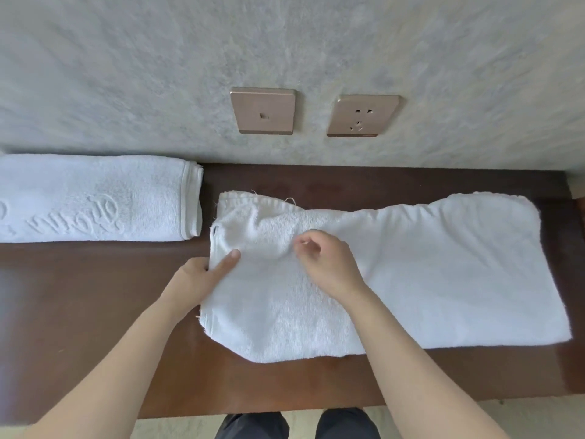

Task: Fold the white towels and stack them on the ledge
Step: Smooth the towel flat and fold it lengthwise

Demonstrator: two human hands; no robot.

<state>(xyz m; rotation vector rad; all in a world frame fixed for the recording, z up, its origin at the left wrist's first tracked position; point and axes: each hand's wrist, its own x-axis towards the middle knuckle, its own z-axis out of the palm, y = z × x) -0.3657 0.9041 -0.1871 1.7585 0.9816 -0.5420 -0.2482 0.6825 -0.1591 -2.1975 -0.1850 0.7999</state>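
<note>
Two white towels are seen on a dark wooden ledge (pixel 95 312): one folded towel (pixel 95 198) is laid at the left against the wall, and one flat towel (pixel 427 274) is spread just beside it. The flat towel's left edge is pinched by the left hand (pixel 202 275), thumb on top. Its middle is touched by the right hand (pixel 329 264), fingers curled together. Two bronze wall plates, a switch (pixel 262 110) and a socket (pixel 362 115), are mounted above.
</note>
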